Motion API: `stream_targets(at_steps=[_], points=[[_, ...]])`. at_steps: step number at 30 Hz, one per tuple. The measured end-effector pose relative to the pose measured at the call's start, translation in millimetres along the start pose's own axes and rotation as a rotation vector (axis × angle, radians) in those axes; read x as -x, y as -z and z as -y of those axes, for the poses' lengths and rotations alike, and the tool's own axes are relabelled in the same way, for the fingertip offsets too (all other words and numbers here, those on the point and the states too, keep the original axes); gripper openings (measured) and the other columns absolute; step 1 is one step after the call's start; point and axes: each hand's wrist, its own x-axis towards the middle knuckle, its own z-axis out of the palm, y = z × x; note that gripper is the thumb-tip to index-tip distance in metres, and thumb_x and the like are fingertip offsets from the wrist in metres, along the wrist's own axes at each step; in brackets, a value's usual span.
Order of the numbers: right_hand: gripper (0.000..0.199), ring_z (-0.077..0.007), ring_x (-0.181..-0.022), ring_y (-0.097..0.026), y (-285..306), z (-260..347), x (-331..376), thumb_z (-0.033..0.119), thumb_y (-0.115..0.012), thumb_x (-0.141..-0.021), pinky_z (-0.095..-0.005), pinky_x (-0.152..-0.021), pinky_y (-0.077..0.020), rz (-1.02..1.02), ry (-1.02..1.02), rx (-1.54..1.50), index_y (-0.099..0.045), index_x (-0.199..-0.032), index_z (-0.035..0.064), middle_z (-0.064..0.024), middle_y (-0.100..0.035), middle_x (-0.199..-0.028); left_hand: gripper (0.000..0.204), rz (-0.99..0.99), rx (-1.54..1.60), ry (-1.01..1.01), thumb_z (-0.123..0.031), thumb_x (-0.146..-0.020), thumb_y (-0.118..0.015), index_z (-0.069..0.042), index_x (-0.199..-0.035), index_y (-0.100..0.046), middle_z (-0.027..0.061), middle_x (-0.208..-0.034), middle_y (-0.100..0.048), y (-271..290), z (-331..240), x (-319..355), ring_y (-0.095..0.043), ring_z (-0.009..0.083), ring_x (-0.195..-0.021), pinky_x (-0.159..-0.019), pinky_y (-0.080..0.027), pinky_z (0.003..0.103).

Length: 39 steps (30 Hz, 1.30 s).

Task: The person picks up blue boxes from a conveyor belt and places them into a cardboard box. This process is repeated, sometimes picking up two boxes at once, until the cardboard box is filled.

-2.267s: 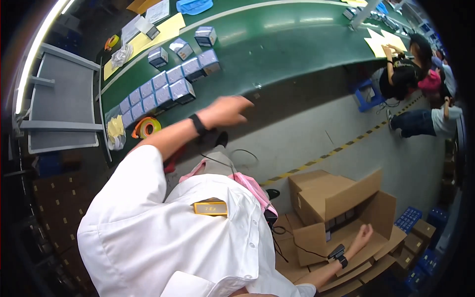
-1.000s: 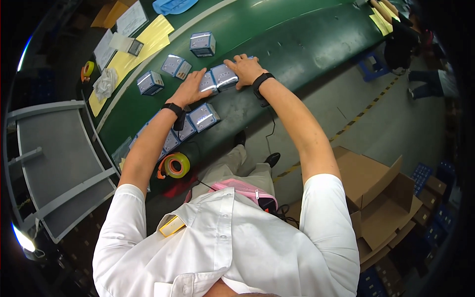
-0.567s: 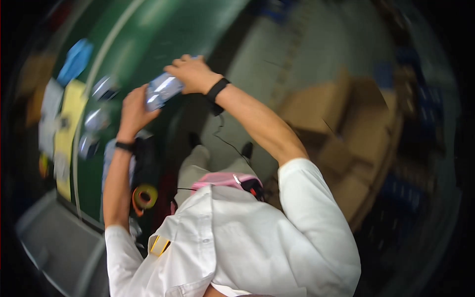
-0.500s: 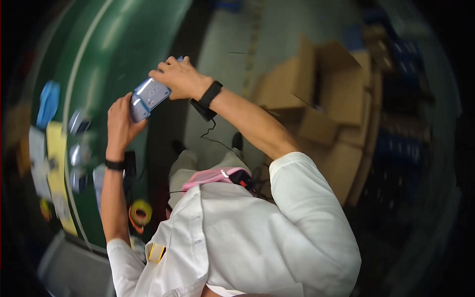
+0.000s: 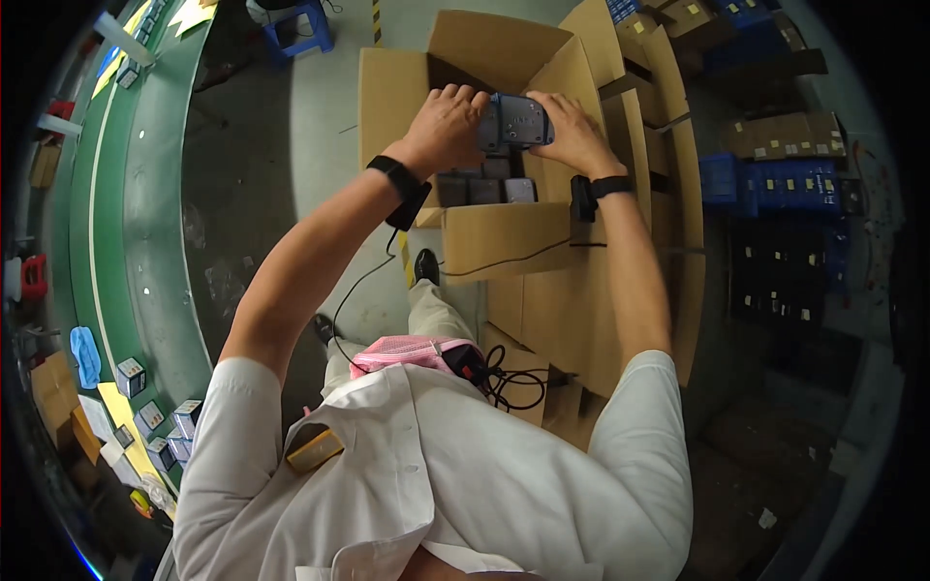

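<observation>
Left hand (image 5: 446, 128) and right hand (image 5: 575, 132) clasp boxes (image 5: 523, 119) (arms (image 5: 315, 242) stretched forward) above the carton (image 5: 509, 240).

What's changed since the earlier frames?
Left hand and right hand took two small blue-edged boxes off the green workbench and carried them right, to the open cardboard carton; neither has let go. Blue cloth stayed on the workbench.

Green workbench (image 5: 145, 242) at left, small boxes (image 5: 131, 376), crumpled blue cloth (image 5: 85, 358), yellow paper (image 5: 114, 401)

dim right side | pale sheen on green table (image 5: 150, 228) | centre fairly sharp | rim dark, bent
</observation>
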Motion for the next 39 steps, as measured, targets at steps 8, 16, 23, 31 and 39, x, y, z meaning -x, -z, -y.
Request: stream_targets(at_steps=[8, 16, 23, 31, 39], points=[[0.086, -0.0381, -0.13, -0.048, -123, -74, -30, 0.022, -0.087, -0.066, -0.0574, -0.102, -0.0463, 0.355, -0.176, -0.032, -0.046, -0.142, 0.0173, -0.0134, -0.054, -0.136, 0.075, 0.527, -0.055, 0.229, -0.026, -0.063, -0.082, -0.005, -0.128, -0.05, 0.0137, -0.114, -0.062, -145, 44, -18, -0.058, 0.0335, -0.116, -0.108, -0.041, 0.044], [0.074, -0.0396, -0.133, -0.045, -221, -93, -21, 0.038, -0.077, -0.08, -0.0597, -0.104, -0.0431, 0.606, -0.215, -0.162, -0.046, -0.144, 0.0152, -0.0156, -0.052, -0.139, 0.059, 0.855, -0.014, 0.538, -0.017, -0.075, -0.076, -0.002, -0.128, -0.054, 0.0192, -0.124, -0.064, -213, 43, 7, -0.061, 0.0334, -0.121, -0.104, -0.047, 0.044], [0.059, -0.0394, -0.132, -0.046, -227, -94, -48, 0.047, -0.06, -0.094, -0.0574, -0.104, -0.0432, 0.698, -0.239, -0.101, -0.051, -0.142, 0.0139, -0.017, -0.055, -0.136, 0.031, 0.915, 0.221, 0.686, -0.018, -0.087, -0.062, 0.001, -0.112, -0.066, 0.0237, -0.118, -0.068, -248, 67, 18, -0.065, 0.0356, -0.115, -0.097, -0.053, 0.047], [0.048, -0.0374, -0.114, -0.063, -211, -78, -60, 0.038, -0.065, -0.094, -0.0449, -0.099, -0.0497, 0.209, -0.273, -0.629, -0.065, -0.124, 0.0, -0.0216, -0.068, -0.119, 0.039, 0.286, 0.48, 0.545, -0.017, -0.085, -0.07, -0.006, -0.121, -0.062, 0.0172, -0.112, -0.065, -77, 14, 17, -0.063, 0.0365, -0.105, -0.091, -0.052, 0.047], [0.037, -0.0201, -0.106, -0.064, -64, 82, -40, 0.02, -0.057, -0.104, -0.0338, -0.097, -0.0513, -0.077, -0.296, -0.962, -0.056, -0.133, -0.0022, -0.0127, -0.066, -0.118, 0.03, -0.089, 0.359, 1.08, -0.006, -0.086, -0.064, -0.006, -0.116, -0.064, 0.0147, -0.11, -0.066, 71, -8, 299, -0.065, 0.0359, -0.103, -0.086, -0.054, 0.045]])
